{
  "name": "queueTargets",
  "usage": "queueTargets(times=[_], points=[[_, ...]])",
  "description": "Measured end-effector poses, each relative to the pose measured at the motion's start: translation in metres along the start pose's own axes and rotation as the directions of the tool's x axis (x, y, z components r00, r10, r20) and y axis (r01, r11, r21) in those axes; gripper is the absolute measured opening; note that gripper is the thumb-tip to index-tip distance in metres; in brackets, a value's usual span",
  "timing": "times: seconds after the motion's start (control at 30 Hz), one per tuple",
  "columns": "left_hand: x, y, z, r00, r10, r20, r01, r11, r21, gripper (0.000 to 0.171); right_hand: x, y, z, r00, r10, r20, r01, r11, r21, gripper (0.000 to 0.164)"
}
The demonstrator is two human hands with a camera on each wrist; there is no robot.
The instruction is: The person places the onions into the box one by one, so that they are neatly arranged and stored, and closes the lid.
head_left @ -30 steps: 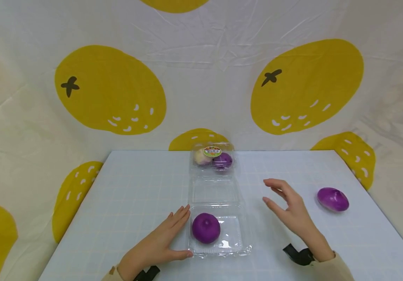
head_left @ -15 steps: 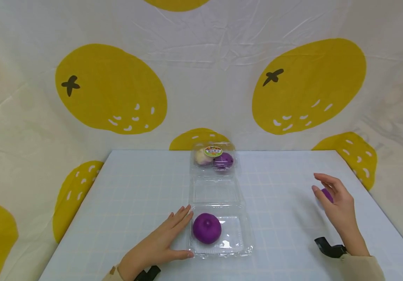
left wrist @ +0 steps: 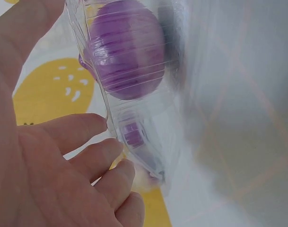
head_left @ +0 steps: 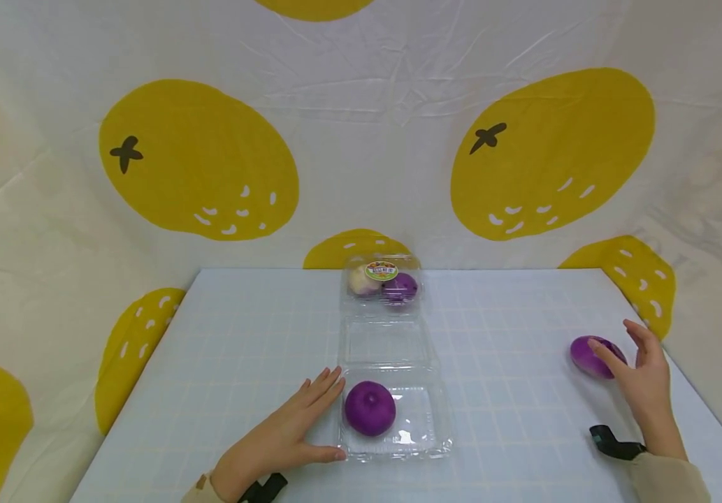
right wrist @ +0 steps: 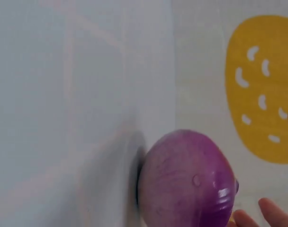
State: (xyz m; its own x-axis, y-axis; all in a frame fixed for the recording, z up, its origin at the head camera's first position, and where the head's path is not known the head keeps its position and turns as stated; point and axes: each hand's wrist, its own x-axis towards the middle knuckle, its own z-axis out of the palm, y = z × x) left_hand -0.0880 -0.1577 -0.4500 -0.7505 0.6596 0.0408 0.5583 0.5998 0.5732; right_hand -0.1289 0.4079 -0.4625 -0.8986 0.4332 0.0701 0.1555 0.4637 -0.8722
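Yellow-printed cloth (head_left: pixel 373 175) hangs behind the pale gridded table (head_left: pixel 241 335) beneath a purple onion (head_left: pixel 587 360).

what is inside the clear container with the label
A pale round thing and a purple one, side by side; the oval label hides whatever lies directly behind it.

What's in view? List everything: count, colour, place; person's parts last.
Loose onion: 1, purple, table's right
Near onion: 1, purple, in open box
Open box: 1, clear, table centre
Closed box: 1, clear, far edge
Far onion: 1, purple, in closed box
Pale item: 1, cream, in closed box
Label: 1, multicoloured, on closed box
Table: 1, bluish, under boxes
Backdrop: 1, white and yellow, behind table
Straps: 2, black, wrists
Sleeves: 2, beige, forearms
Left hand: 1, at open box
Right hand: 1, at loose onion
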Motion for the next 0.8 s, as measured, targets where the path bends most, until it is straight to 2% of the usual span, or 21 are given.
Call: queueTargets(times=[0.2,0.33,0.53,0.8], points=[[-0.001,0.001,0.0,1.0,0.001,0.0,-0.001,1.0,-0.002,0.102,0.007,0.019,-0.01,0.985,0.084,0.152,-0.071,0.993,-0.089,0.102],[-0.001,0.0,0.0,1.0,-0.012,0.011,0.012,1.0,-0.007,0.103,0.009,0.029,-0.012,0.967,0.105,0.232,-0.068,0.984,-0.164,0.105],[0.0,0.0,0.0,0.999,-0.027,0.022,0.027,1.0,-0.011,0.104,0.01,0.036,-0.012,0.963,0.118,0.24,-0.078,0.983,-0.169,0.101],[0.0,0.002,0.0,0.999,-0.03,0.021,0.03,0.999,-0.013,0.104,0.012,0.032,-0.012,0.966,0.133,0.221,-0.101,0.984,-0.15,0.102]])
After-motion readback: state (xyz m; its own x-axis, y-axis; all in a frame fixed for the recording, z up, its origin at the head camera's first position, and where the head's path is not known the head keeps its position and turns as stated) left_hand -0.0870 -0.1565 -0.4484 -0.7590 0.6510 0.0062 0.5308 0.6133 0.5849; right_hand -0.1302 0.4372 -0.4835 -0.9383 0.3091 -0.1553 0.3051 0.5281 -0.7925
